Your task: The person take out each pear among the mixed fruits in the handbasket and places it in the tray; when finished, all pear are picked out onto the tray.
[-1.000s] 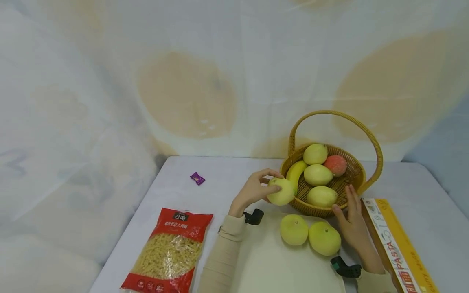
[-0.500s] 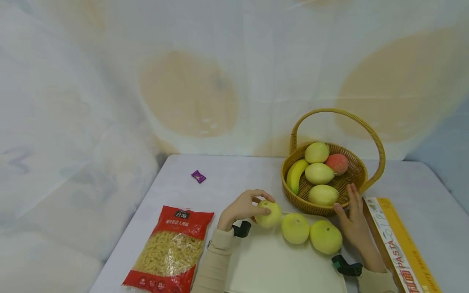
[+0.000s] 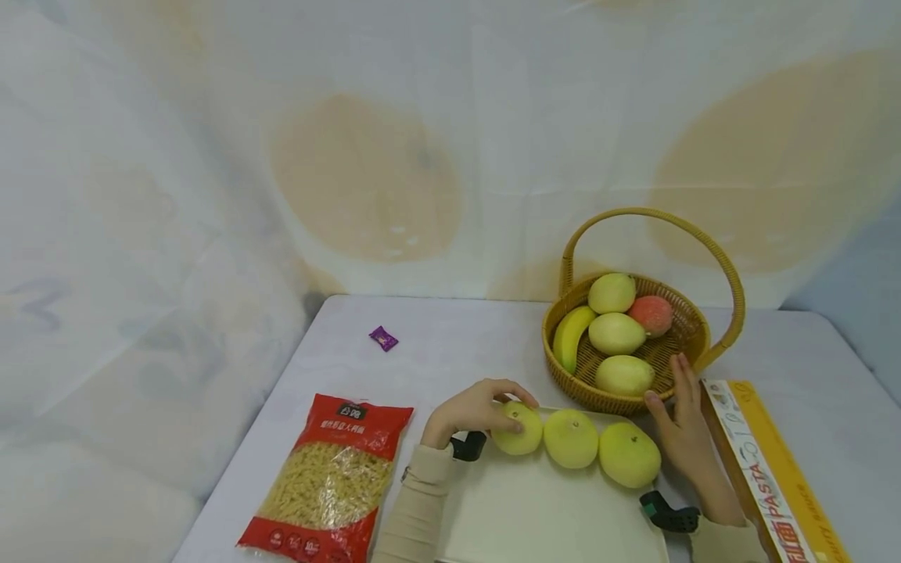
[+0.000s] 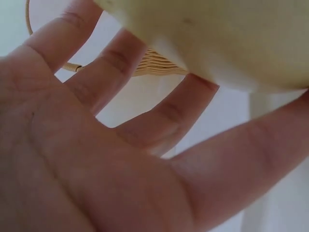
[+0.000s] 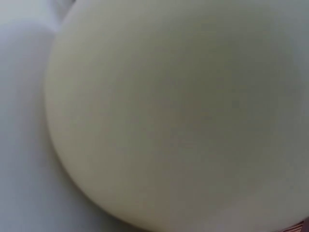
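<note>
My left hand [image 3: 475, 410] pinches a round yellow-green fruit [image 3: 517, 428] between thumb and fingers, at the back left of a white tray [image 3: 542, 516]. In the left wrist view the same fruit [image 4: 217, 38] hangs over the spread fingers. Two more such fruits, a middle one [image 3: 571, 439] and a right one [image 3: 629, 455], sit in a row beside it on the tray. My right hand [image 3: 686, 438] has its fingers straight, at the front right rim of a wicker basket [image 3: 598, 400]. A pale round surface [image 5: 178, 116] nearly fills the right wrist view.
Inside the basket lie a banana [image 3: 572, 338], a red fruit [image 3: 651, 315] and several pale yellow-green fruits [image 3: 624, 376]. Its tall handle arches up. A pasta box [image 3: 774, 477] lies to the right, a pasta bag [image 3: 331, 477] to the left, and a purple-wrapped candy [image 3: 383, 338] farther back.
My left hand has carried its fruit from beside the basket's left rim down and toward me, onto the tray next to the other two. The right hand has stayed at the basket.
</note>
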